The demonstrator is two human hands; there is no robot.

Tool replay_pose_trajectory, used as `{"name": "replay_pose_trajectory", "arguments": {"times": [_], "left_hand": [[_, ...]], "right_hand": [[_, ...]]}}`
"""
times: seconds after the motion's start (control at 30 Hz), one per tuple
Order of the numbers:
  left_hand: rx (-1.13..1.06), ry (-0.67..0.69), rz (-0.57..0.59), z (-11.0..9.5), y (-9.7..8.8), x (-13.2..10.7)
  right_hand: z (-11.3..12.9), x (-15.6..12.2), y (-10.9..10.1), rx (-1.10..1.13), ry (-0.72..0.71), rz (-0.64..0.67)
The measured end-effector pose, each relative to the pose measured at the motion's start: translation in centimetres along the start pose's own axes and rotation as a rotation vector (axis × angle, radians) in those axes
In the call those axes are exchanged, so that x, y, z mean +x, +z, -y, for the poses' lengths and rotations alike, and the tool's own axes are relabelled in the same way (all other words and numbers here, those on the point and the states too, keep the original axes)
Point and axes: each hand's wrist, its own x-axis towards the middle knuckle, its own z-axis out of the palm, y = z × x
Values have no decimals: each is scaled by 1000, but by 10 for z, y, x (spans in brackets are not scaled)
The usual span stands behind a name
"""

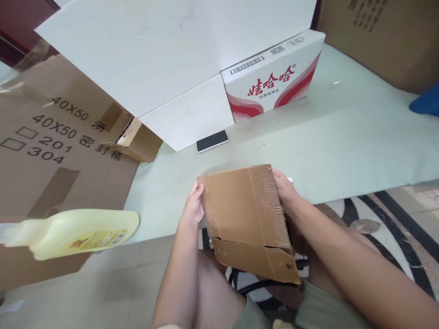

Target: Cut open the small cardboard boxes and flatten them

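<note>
A worn piece of brown cardboard (236, 205) is held up over the near edge of the table, above my lap. Its right side shows bare corrugation, and a creased flap with a torn slit hangs along the bottom. My left hand (195, 203) grips its upper left edge, thumb on the front face and fingers partly behind. At the upper right edge is my right hand (284, 187), closed on the cardboard with most fingers hidden behind it. Just behind my right hand, a small white thing shows, too covered to name.
A phone (212, 141) lies on the pale green table (343, 137) before a big white box (164, 55). Beside that box stands a white and red water carton (274, 82). At left are a large cardboard box (99, 183) and a yellow bottle (85, 233). A blue object (425, 101) is far right.
</note>
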Motion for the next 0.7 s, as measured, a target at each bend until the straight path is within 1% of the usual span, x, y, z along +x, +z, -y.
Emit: {"name": "replay_pose_trajectory", "arguments": {"times": [0.17,0.4,0.7], "left_hand": [[1,2,-8,1,0,1],[-8,6,1,-1,1,-1],[-19,-1,-21,-1,3,-1]], "right_hand": [[0,0,1,-50,14,-24],[0,0,0,-59,17,-11],[-2,1,-1,-79,27,10]]}}
